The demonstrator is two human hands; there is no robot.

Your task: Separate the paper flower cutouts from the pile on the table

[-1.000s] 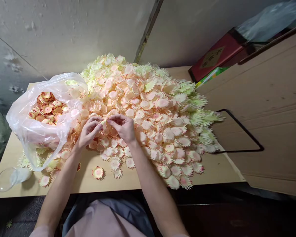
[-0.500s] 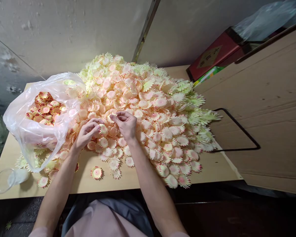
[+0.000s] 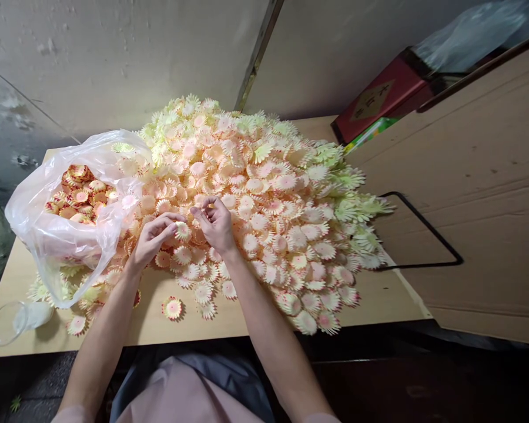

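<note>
A big heap of cream, pink and pale green artificial flower heads (image 3: 264,200) covers the wooden table (image 3: 379,299). My left hand (image 3: 152,238) is closed, pinching one flower head (image 3: 183,230) at the heap's near edge. My right hand (image 3: 216,222) hovers just beside it with fingers curled and pinched together; what they hold is too small to make out. A clear plastic bag (image 3: 66,229) at the left holds red and yellow flower heads (image 3: 77,194).
A lone flower head (image 3: 173,307) and several others lie near the table's front edge. A clear cup (image 3: 9,322) lies at the front left corner. A red box (image 3: 379,100) and a cardboard sheet (image 3: 480,194) with a black wire frame (image 3: 427,235) stand at the right.
My hands have drawn slightly apart; the flower head has stayed in my left fingers while my right fingers lifted and curled. The view has shifted a little.
</note>
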